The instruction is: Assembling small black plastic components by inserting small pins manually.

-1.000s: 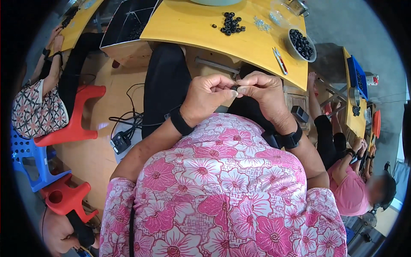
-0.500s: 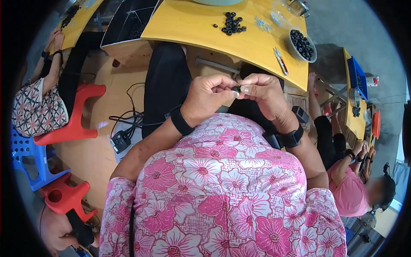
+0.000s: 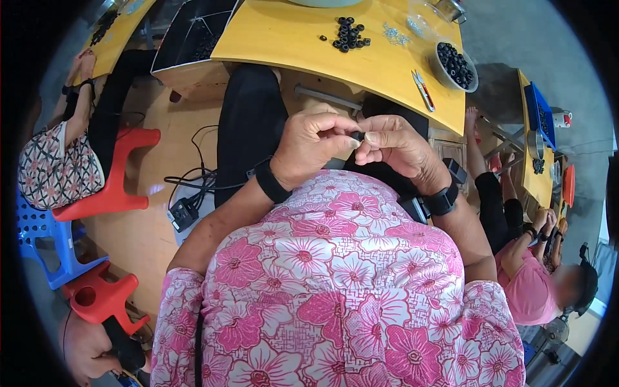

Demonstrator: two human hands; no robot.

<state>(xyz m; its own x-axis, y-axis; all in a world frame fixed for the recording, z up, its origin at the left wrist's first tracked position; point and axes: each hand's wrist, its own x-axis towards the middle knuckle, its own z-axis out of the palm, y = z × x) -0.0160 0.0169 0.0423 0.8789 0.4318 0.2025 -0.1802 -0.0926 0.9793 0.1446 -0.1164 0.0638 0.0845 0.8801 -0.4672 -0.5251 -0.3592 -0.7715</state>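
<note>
A small black ring-like part (image 3: 357, 136) sits between my two hands, in front of the table edge. My left hand (image 3: 316, 142) pinches it between thumb and index finger. On its other side my right hand (image 3: 394, 143) has thumb and index finger pressed together against the part; whether they also hold something tiny is hard to make out. Ahead, on the yellow table (image 3: 284, 39), lies a loose pile of similar black parts (image 3: 349, 35). Small silvery pieces (image 3: 396, 33) are scattered beside it.
Thread snips with red handles (image 3: 423, 90) lie near the table's right edge. A clear bowl of black parts (image 3: 456, 66) stands behind them. A partitioned box (image 3: 193, 35) is at the left. Cables and a black adapter (image 3: 184, 213) lie low at my left. Other people sit on both sides.
My right hand's fingers have opened out a little below the black part and the wrist has turned slightly. My left hand stays nearly in place, still pinching.
</note>
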